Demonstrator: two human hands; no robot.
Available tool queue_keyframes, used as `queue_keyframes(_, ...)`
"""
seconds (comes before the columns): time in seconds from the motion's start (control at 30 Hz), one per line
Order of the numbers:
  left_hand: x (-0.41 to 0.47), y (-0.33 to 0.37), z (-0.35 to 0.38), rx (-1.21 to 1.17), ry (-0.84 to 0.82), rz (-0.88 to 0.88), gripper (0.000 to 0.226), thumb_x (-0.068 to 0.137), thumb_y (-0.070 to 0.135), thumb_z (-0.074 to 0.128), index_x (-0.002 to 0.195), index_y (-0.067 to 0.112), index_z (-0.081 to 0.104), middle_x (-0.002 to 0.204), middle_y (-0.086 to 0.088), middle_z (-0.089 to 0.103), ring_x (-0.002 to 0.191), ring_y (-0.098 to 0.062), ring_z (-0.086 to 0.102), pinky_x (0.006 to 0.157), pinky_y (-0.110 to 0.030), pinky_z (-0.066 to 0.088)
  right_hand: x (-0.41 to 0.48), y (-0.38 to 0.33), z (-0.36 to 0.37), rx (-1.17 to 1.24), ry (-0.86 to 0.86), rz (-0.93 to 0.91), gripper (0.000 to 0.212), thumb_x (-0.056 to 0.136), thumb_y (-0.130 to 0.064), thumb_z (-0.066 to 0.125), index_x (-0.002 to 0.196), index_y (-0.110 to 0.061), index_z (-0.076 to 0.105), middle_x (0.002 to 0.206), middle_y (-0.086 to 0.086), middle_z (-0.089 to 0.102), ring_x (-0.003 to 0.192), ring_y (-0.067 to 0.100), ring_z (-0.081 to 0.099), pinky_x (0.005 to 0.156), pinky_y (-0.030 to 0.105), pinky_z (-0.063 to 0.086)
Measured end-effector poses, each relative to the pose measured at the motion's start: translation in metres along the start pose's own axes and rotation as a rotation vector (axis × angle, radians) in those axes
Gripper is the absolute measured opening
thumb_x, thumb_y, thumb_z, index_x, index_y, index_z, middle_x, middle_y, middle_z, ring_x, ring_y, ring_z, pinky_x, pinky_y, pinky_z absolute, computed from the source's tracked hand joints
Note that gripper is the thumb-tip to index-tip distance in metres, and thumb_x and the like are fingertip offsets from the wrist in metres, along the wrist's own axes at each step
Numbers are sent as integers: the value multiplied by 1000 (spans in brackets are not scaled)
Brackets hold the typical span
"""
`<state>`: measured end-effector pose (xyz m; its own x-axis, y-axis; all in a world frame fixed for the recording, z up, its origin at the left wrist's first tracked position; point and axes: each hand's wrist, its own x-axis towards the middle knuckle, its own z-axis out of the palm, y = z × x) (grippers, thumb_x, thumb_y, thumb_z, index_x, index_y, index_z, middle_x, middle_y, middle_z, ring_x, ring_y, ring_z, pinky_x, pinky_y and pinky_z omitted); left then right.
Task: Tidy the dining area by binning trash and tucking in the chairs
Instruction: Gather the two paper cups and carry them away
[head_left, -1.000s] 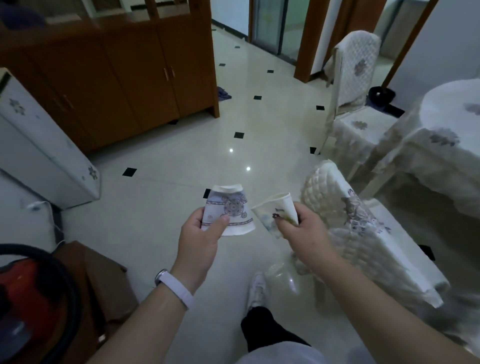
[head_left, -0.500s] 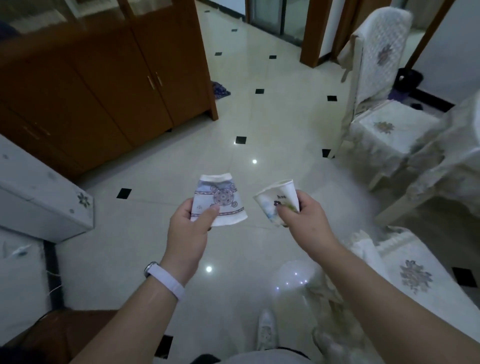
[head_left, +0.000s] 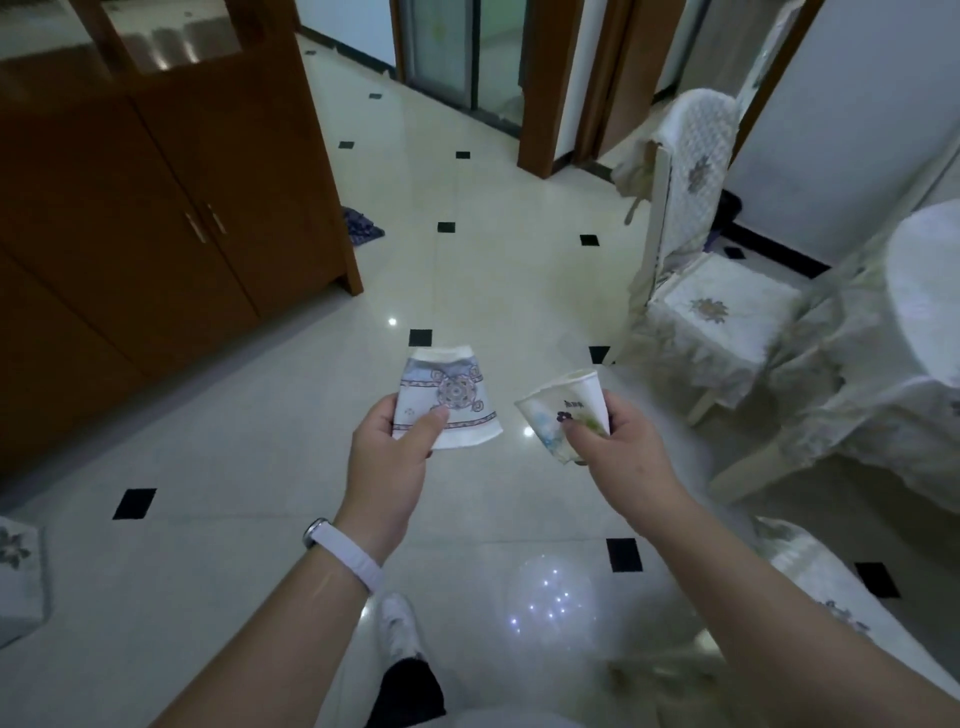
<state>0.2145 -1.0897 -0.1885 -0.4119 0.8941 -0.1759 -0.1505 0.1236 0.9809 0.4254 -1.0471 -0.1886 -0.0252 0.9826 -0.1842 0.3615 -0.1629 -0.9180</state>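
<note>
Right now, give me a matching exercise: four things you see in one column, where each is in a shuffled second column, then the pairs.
Things: 1 flattened patterned cup; 2 crumpled flowered cup; 3 white wristband; 4 blue cloth.
Places: A floor beside wooden cabinet; B right hand; C left wrist; D left hand.
Pairs: 1-D, 2-B, 3-C, 4-A.

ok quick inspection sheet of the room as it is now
surface: glossy tiled floor, black insets
job's things: flat cup in left hand; crushed cup in right hand; chair, seat not under table
clutter: rag by cabinet; clear balloon on floor
hands: each pinches its cup
cables: nothing seen
surroundings: glass door beyond
</note>
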Motion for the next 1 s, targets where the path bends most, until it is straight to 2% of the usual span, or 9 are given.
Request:
queue_keyframes(0.1,66,15,-10,-16,-73,-2,14,91,7,66,100,17,70,93,5,76,80,-6,69,64,-17,50,38,-24,22,-9,79,17,14,78,-30,60,90,-25,67,85,11,67,72,31,61,65,42,50)
queue_keyframes(0.2,134,45,-12,-20,-148,33,15,91,9,66,101,20,69,91,10,76,78,-1,68,61,-14,49,75,-60,38,-2,155,-12,8,83,-24,62,88,-27,67,83,8,67,70,23,60,66,42,49)
queue_keyframes(0.33,194,67,-6,-5,-223,49,14,91,12,67,102,20,69,92,12,75,80,-1,68,61,-12,48,110,-86,50,-26,211,-2,9,85,-24,60,87,-31,67,81,4,67,79,33,63,69,51,54)
queue_keyframes(0.43,231,73,-5,15,-280,40,15,91,15,67,104,21,69,98,7,75,86,-5,69,64,-14,49,140,-97,60,-9,247,20,11,85,-23,61,89,-32,67,82,1,68,82,34,64,71,52,54)
queue_keyframes(0.53,277,76,2,6,-261,22,13,91,12,66,99,22,70,94,7,75,81,-6,68,61,-14,48,183,-110,70,13,267,2,9,83,-24,60,89,-27,67,81,5,68,79,34,63,73,53,54)
queue_keyframes(0.63,320,78,19,23,-269,16,13,92,11,65,99,22,69,91,10,75,79,-4,67,61,-14,49,230,-111,78,35,267,21,9,86,-17,62,87,-24,67,81,8,67,69,21,59,72,51,53)
queue_keyframes(0.77,389,81,48,63,-285,42,13,92,11,65,101,21,69,94,7,76,82,-4,68,64,-16,50,313,-104,86,67,279,86,13,78,-26,62,88,-18,66,82,13,66,69,28,61,71,54,53)
queue_keyframes(0.9,468,84,86,94,-219,13,13,93,13,65,98,24,69,90,13,75,78,0,66,64,-18,49,411,-108,83,113,229,91,17,78,-27,61,87,-14,65,85,17,65,69,20,57,70,55,52)
queue_keyframes(1.0,519,96,128,114,-229,-15,12,93,13,65,96,24,68,89,13,75,76,-3,65,67,-23,48,476,-121,63,101,188,90,18,78,-31,58,88,-18,64,85,15,64,68,19,55,70,53,52)
